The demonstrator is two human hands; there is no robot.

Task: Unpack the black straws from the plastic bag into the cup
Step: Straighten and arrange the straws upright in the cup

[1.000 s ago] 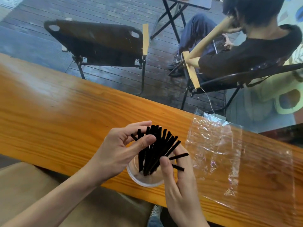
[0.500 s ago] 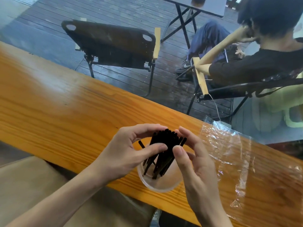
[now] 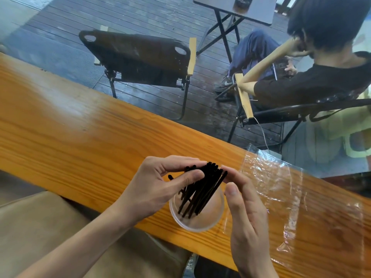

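A bundle of several black straws stands tilted in a clear plastic cup near the front edge of the wooden table. My left hand pinches the upper ends of the straws between thumb and fingers from the left. My right hand touches the straw tops from the right with its fingertips, thumb apart. The flat clear plastic bag lies on the table to the right of the cup, with no straws showing in it.
Beyond the table's far edge stands a black folding chair. A person in a black shirt sits on another chair at the upper right. A small folding table is farther back.
The fanned straws have been gathered into a tighter bundle and pushed lower into the cup. My right hand moved from under the loose straws up to their tops.
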